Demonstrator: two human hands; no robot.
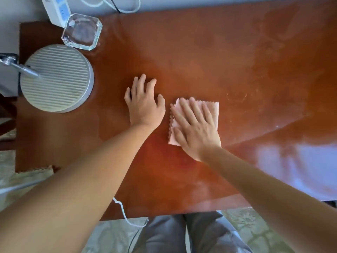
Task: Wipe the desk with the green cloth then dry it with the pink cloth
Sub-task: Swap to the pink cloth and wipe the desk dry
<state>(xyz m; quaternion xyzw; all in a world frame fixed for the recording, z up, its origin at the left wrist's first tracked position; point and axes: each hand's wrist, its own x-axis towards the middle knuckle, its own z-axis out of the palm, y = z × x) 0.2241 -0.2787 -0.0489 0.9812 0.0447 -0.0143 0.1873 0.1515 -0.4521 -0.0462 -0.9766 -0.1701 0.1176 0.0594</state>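
Note:
A folded pink cloth [215, 110] lies flat near the middle of the reddish-brown wooden desk [218, 57]. My right hand [196, 127] presses down on it with straight fingers, covering most of it. My left hand [144, 103] rests flat on the bare desk just left of the cloth, fingers spread, holding nothing. A greenish cloth [36, 171] with a zigzag edge lies at the desk's near left corner, partly hidden behind my left forearm.
A round ribbed lamp base [58, 79] with a metal arm [18, 66] stands at the left. Behind it sit a clear glass ashtray [82, 31] and a white power strip [56, 10]. A white cable [125, 214] hangs over the near edge. Glare covers the desk's right side.

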